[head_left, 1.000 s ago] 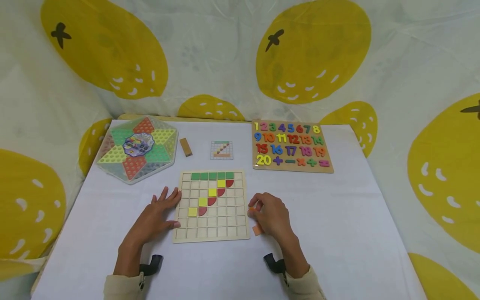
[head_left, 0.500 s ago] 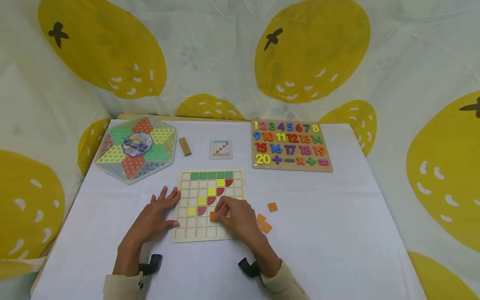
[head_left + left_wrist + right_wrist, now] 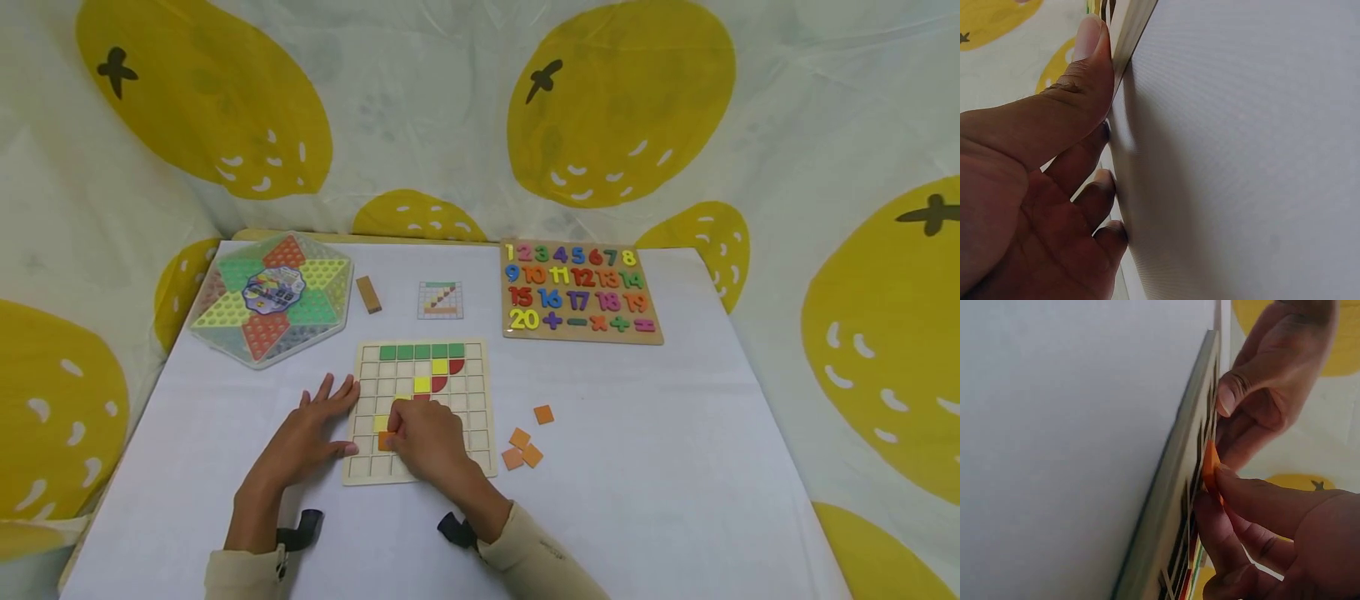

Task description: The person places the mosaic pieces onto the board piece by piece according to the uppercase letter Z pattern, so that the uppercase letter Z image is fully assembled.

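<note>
My right hand (image 3: 431, 437) pinches an orange square tile (image 3: 386, 441) low over the wooden grid board (image 3: 459, 467). In the right wrist view the tile (image 3: 1211, 469) is tilted between thumb and fingertips, one edge right at the board's cells. My left hand (image 3: 311, 429) rests along the board's left edge, fingers and thumb spread and touching its side. Green square tiles (image 3: 423, 352) fill part of the top row. Yellow squares (image 3: 422, 384) and red quarter-round tiles (image 3: 439, 383) step diagonally down to the left; the lower red ones are hidden behind my right hand.
Several loose orange tiles (image 3: 532, 455) lie right of the board. Behind it are a small pattern card (image 3: 440, 300) and a brown wooden block (image 3: 368, 294). A star-patterned game box (image 3: 273, 300) lies back left, a number puzzle board (image 3: 581, 292) back right.
My right hand has picked up an orange tile from the pile at the right and carried it leftward across the board to the second column. My left hand has stayed at the board's edge.
</note>
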### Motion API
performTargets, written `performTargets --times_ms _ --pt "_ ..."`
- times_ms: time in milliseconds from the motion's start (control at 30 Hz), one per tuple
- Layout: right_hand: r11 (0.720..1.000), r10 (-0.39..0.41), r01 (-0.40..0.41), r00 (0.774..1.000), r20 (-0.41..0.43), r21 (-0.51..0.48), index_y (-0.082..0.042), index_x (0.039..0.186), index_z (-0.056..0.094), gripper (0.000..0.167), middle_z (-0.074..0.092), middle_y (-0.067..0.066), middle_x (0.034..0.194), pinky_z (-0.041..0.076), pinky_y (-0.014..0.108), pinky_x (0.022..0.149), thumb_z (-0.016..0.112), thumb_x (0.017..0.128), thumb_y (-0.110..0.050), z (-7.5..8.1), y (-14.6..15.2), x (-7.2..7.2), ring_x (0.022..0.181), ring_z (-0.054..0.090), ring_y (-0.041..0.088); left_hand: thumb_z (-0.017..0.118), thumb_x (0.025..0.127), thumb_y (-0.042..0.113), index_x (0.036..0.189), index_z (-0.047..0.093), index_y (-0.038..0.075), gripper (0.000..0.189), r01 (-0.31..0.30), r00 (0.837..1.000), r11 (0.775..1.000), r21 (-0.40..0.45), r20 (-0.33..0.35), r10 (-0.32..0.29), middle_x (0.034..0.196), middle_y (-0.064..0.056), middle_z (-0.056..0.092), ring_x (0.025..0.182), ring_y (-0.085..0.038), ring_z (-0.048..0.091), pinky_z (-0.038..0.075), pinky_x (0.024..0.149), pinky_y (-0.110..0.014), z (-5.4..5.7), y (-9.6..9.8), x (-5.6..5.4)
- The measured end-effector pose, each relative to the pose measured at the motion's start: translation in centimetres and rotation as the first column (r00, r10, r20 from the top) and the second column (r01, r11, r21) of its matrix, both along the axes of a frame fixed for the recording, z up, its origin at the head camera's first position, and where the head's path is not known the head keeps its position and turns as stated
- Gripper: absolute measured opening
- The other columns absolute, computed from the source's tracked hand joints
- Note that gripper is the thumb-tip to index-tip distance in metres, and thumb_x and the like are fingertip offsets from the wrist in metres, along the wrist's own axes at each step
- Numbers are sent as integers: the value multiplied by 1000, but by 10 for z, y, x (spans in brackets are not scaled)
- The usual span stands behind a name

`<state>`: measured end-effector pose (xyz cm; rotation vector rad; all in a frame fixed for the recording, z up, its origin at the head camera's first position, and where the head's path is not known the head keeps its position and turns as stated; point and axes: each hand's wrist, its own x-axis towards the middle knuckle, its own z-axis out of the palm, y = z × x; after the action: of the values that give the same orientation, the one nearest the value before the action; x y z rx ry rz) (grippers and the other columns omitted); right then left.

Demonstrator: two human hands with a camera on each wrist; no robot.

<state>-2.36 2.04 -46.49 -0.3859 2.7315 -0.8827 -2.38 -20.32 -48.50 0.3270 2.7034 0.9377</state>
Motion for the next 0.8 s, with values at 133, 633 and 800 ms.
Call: performTargets --times_ms 133,633,800 --pt "999 16 -16 1000 -9 50 -21 90 74 14 58 -12 64 39 22 53 87 90 -26 -1 -6 1 62 50 7 95 74 18 162 43 11 102 1 1000 1000 -1 -1 -1 170 -14 34 164 -46 15 13 129 -74 1 1 0" --pt "996 60 -54 995 -75 75 -22 99 78 15 65 -12 72 39 21 53 88 89 -28 -3 -7 6 66 51 5 95 74 17 162 44 10 102 0 1000 1000 18 5 0 170 -14 35 165 -45 14 12 129 -73 -4 -1 1" --pt "999 21 -23 998 -67 -27 -24 104 78 18 63 -15 73 42 20 62 88 89 -27 7 19 6 74 53 2 94 74 18 162 44 11 102 -3 1000 1000 3 4 3 171 -13 34 165 -45 14 12 130 -72 -2 0 0"
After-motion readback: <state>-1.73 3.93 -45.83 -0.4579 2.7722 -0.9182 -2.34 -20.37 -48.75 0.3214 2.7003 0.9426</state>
